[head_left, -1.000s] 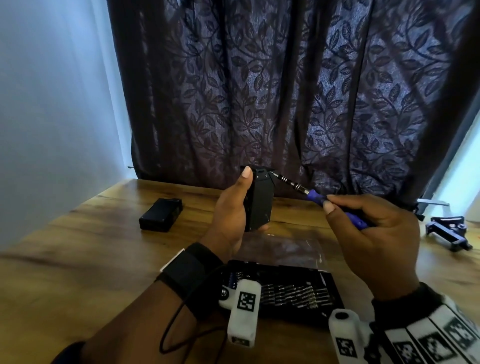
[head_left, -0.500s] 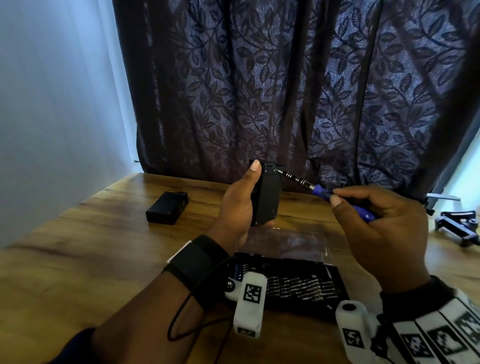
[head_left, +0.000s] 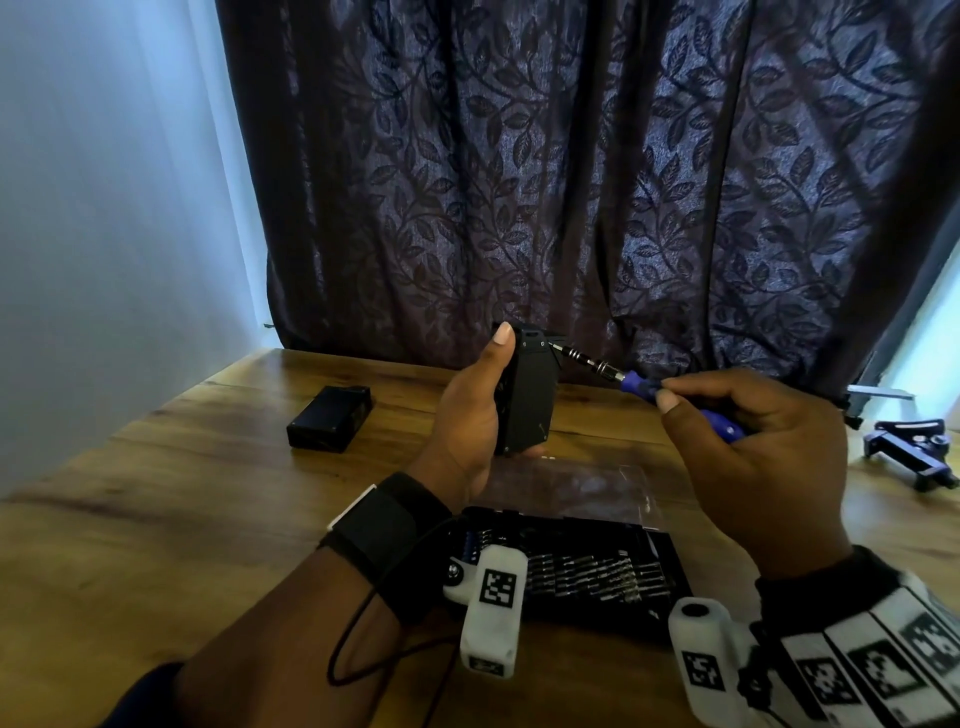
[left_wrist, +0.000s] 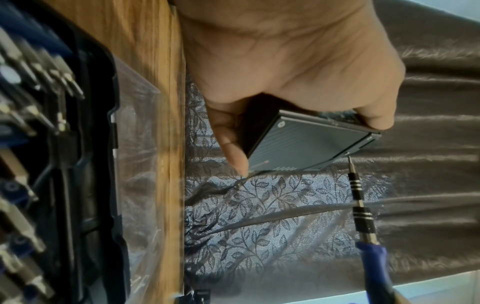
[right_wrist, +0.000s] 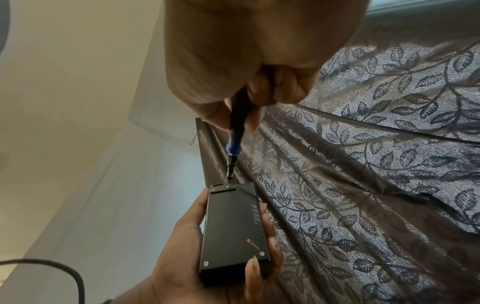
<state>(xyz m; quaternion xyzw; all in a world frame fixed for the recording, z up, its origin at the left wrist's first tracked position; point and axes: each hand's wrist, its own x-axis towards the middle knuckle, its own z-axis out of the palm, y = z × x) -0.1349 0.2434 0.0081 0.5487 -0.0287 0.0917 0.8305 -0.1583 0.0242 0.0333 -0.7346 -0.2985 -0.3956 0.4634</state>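
Observation:
My left hand (head_left: 480, 410) grips a small black box-shaped device (head_left: 530, 389) upright above the table, thumb along its near edge and fingers wrapped round the far side (right_wrist: 267, 224). Its flat face (right_wrist: 231, 222) has small screws at the corners. My right hand (head_left: 748, 441) pinches a blue-handled precision screwdriver (head_left: 675, 397). The screwdriver's thin metal tip (right_wrist: 230, 181) sits at a screw near the device's top edge (left_wrist: 348, 156).
An open black case of screwdriver bits (head_left: 587, 571) lies on the wooden table (head_left: 156, 519) just below my wrists, with a clear plastic bag (head_left: 571, 483) beyond it. A second black box (head_left: 330, 423) rests at the left. A dark metal clamp (head_left: 914, 452) sits far right. A curtain (head_left: 571, 182) hangs behind.
Both hands with the device and screwdriver have stayed together; the view has shifted slightly, so they sit a little higher and further right in the picture. The screwdriver tip stays at the device's top.

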